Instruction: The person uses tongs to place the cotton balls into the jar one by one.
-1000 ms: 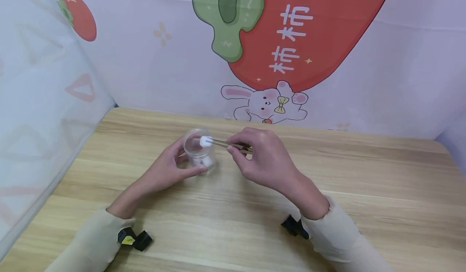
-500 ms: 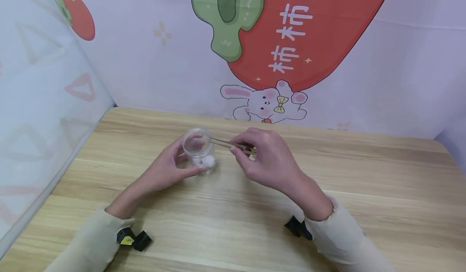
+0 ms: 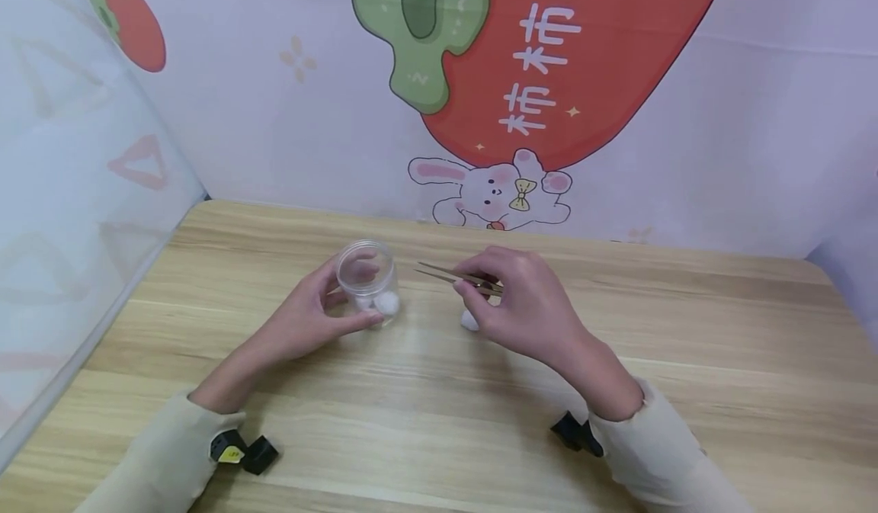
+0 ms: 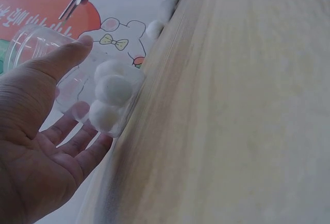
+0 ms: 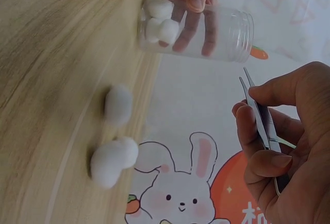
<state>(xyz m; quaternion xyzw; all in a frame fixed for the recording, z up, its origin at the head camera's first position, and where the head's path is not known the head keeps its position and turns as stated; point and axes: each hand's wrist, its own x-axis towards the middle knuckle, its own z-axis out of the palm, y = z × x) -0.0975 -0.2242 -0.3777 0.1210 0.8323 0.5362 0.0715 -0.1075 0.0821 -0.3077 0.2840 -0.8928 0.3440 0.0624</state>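
In the head view my left hand (image 3: 302,311) holds a clear plastic jar (image 3: 389,278) round its side, thumb in front and fingers behind. The jar stands on the table with its mouth uncovered. White cotton balls (image 4: 113,90) lie at its bottom; three show in the left wrist view. To the right of the jar, my right hand (image 3: 531,299) pinches metal tweezers (image 5: 258,113). Their tips point toward the jar mouth, stand apart and hold nothing. More cotton balls (image 5: 105,165) lie on the table below the right hand, mostly hidden by it in the head view.
The wooden tabletop (image 3: 384,421) ends at a printed cloth backdrop (image 3: 274,132) with a rabbit and a large red fruit. A pale cloth wall (image 3: 62,216) borders the left side. Black wrist cameras (image 3: 578,434) sit on both cuffs.
The tweezers held a cotton ball over the jar mouth; the ball has dropped into the jar. My right hand has moved right with the tweezers, baring a cotton ball beside it.
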